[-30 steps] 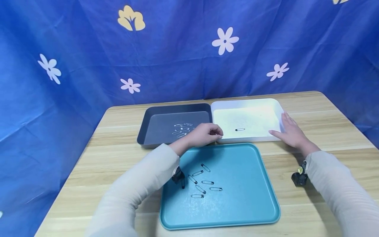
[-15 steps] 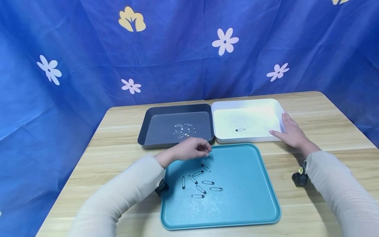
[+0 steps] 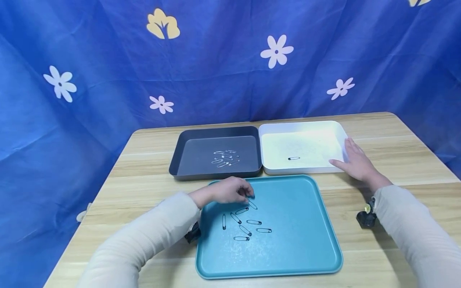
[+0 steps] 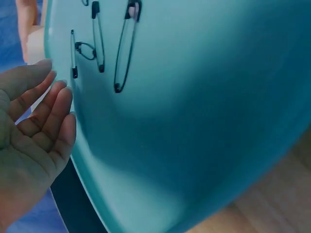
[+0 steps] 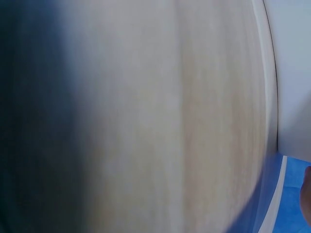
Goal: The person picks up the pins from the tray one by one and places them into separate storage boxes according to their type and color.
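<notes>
Left hand (image 3: 227, 191) fingers relaxed over teal tray (image 3: 306, 248) pins (image 3: 248, 224); right hand (image 3: 356, 162) flat against white tray (image 3: 338, 128) edge.

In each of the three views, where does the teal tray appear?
Head view: the teal tray lies low in the centre, with black safety pins on it.
Left wrist view: it fills most of the picture.
Right wrist view: not in it.
Shared landmark: the safety pins.

The head camera looked down across the table (image 3: 144, 188). The 2 wrist cameras sat close: left shared the teal tray (image 3: 299, 248) (image 4: 194, 121), right the table (image 5: 160, 116).
</notes>
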Demonstrator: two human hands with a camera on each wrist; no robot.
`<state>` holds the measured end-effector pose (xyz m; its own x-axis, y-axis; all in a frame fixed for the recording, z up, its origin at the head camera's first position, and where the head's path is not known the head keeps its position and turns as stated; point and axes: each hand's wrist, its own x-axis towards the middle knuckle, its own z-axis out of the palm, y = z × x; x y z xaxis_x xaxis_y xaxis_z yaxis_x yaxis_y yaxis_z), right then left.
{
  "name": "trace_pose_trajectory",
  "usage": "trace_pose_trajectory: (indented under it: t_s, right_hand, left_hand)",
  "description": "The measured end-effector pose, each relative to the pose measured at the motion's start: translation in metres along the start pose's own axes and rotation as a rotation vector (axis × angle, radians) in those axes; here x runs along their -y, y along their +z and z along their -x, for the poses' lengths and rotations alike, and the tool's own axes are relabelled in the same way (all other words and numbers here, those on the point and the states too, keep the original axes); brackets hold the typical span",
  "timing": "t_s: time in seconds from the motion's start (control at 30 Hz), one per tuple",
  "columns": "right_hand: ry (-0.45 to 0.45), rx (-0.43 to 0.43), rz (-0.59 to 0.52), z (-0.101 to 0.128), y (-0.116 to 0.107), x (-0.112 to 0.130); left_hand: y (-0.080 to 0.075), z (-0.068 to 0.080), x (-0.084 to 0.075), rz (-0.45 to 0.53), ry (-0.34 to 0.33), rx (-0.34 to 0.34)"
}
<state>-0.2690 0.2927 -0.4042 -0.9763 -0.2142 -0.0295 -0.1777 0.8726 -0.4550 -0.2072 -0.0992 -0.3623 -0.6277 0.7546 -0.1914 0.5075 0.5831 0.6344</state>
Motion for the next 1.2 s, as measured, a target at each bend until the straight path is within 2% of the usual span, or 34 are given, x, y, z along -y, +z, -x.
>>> trace_pose_trajectory:
  t_s: [0.2, 0.57, 0.97, 1.2]
  right_hand:
    - [-0.013, -0.005, 0.003, 0.000, 0.002, 0.000]
    - [-0.020, -0.002, -0.002, 0.001, 0.000, 0.001]
    - [-0.040, -0.015, -0.013, 0.007, -0.001, -0.002]
    - [-0.044, -0.024, -0.032, 0.004, 0.001, -0.001]
  left_hand:
    - [0.003, -0.001, 0.000, -0.068, 0.001, 0.033]
    - [0.007, -0.006, -0.001, -0.188, 0.024, 0.039]
    - [0.009, -0.011, -0.003, -0.223, 0.024, 0.050]
    - [0.003, -0.016, -0.003, -0.193, 0.085, -0.004]
